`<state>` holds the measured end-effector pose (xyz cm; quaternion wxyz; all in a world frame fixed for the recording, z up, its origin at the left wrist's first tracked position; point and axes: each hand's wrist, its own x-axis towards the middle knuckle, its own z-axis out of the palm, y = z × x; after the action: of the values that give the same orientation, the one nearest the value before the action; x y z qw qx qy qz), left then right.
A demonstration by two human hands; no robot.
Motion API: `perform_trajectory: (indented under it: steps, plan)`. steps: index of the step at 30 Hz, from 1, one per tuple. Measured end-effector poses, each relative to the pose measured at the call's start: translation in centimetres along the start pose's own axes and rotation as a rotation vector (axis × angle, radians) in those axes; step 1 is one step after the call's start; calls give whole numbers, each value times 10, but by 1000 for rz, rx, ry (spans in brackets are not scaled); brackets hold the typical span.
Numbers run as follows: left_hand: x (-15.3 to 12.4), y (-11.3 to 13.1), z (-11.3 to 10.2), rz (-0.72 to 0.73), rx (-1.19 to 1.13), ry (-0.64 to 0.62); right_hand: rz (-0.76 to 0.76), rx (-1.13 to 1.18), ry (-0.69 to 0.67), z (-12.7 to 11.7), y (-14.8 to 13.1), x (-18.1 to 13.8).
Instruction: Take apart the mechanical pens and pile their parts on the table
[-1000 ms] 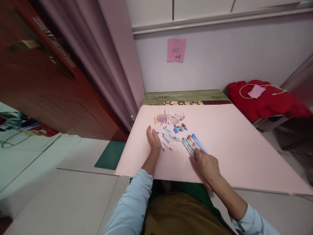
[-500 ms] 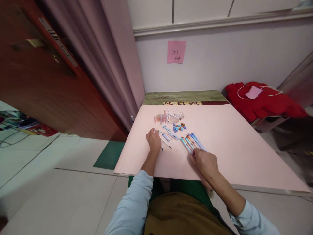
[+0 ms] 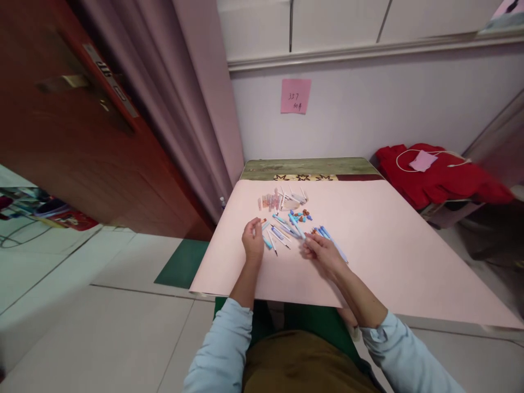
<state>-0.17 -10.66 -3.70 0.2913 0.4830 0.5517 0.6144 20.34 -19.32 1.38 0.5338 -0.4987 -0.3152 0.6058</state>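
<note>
Pen parts laid out on a pink sheet [image 3: 388,256], both hands at work.
A blue pen [image 3: 295,225] is pinched in the fingertips of the right hand [image 3: 320,252], just beside a row of pens [image 3: 332,241]. The left hand [image 3: 252,240] is curled over loose refills [image 3: 273,241]; whether anything is gripped cannot be told. Small caps [image 3: 302,216] and clear tubes [image 3: 270,201] lie beyond.

The pale pink paper-covered desk [image 3: 401,245] lies bare to the right of the scattered blue and orange pen parts [image 3: 286,221], which crowd its far left.
</note>
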Motion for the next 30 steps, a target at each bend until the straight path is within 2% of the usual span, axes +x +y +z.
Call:
perform_trajectory:
  steps: [2,5,9,14,21,24,26,30]
  plan:
    - [-1,-1,1,34,41,-42,20,39,-35,11,4,7]
    - [4,-5,0,121,195,-4,71,89,-54,23,10,15]
    - [20,-8,-1,238,421,-31,104,139,-55,25,18,21]
    - [28,-4,7,169,688,-143,97,127,-46,20,22,23]
    - [40,5,11,146,927,-195,0,56,2,21,34,22]
    - [46,1,6,210,933,-163,-44,30,32,22,38,21]
    - [48,-5,2,259,835,-175,-75,2,43,23,40,20]
    - [50,-17,0,327,596,-337,-120,-101,53,25,45,19]
